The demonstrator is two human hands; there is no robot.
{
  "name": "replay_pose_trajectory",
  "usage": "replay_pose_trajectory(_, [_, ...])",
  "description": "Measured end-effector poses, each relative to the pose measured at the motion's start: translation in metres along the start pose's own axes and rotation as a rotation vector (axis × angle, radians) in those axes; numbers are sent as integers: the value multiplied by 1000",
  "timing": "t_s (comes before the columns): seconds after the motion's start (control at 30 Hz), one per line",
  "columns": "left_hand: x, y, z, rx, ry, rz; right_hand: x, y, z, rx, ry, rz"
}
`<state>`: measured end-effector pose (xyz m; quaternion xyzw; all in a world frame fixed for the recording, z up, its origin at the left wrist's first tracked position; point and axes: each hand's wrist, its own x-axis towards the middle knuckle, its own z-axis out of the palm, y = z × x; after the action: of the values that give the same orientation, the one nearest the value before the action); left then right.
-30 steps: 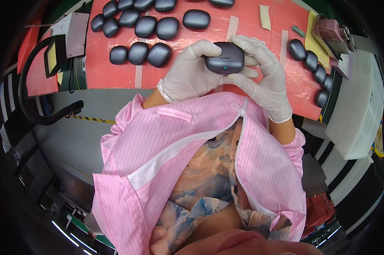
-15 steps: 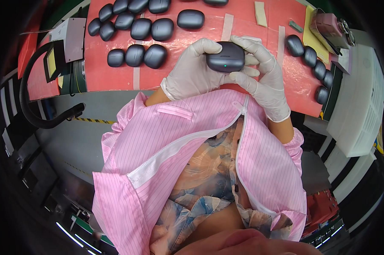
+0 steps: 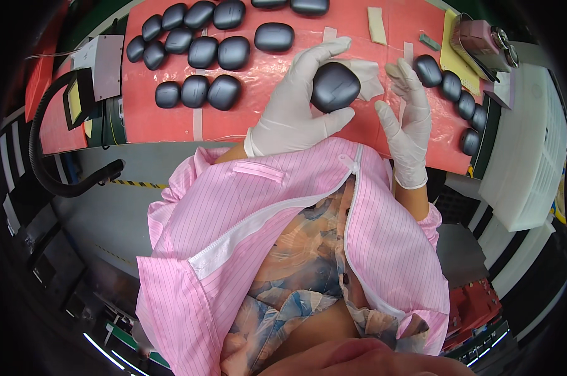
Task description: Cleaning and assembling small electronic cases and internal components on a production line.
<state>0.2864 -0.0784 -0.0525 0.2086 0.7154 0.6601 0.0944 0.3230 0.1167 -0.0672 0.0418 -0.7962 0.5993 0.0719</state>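
A person in a pink pinstriped smock [image 3: 246, 213], white gloves on both hands, works over a red mat [image 3: 246, 106] covering the bench. Where both hands cupped the dark grey, rounded-square case [image 3: 335, 86] half a second earlier, it now sits in the left hand [image 3: 293, 103] alone, pinched between thumb below and curled fingers above, lifted just over the mat's near edge at centre. The right hand [image 3: 408, 122] has let go and drawn off to the right of the case; its fingers are spread and empty, tips close to a crumpled white cloth [image 3: 366, 78] lying on the mat directly behind the case.

The case is smooth, with a soft satin sheen and pebble-like rounded corners. Matching dark grey cases [image 3: 199, 53] lie in loose rows on the mat's far left, well apart from the held one, and a further line of similar cases [image 3: 453, 88] curves down the mat's right edge, just beyond the right hand. The gloves look thin and slightly wrinkled at the wrists. A pale strip of tape [image 3: 376, 17] sits on the mat's far side, above the cloth. A black ribbed hose [image 3: 42, 156] loops off the mat's left end, and a white ridged tray [image 3: 528, 144] stands beyond its right edge.
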Motion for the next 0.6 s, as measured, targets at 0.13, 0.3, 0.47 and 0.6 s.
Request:
replay_pose_trajectory(0.13, [5, -1, 8, 103, -10, 69, -12, 5, 5, -55, 78, 65])
replay_pose_trajectory(0.3, [12, -2, 16, -13, -156, 58, -4, -9, 4, -577, 64, -518])
replay_pose_trajectory(0.47, [10, 5, 9, -7, -388, -160, -20, 5, -21, -573, 155, -422])
replay_pose_trajectory(0.6, [13, 2, -12, 35, -426, -157, -40, 30, -67, -879, 475, -92])
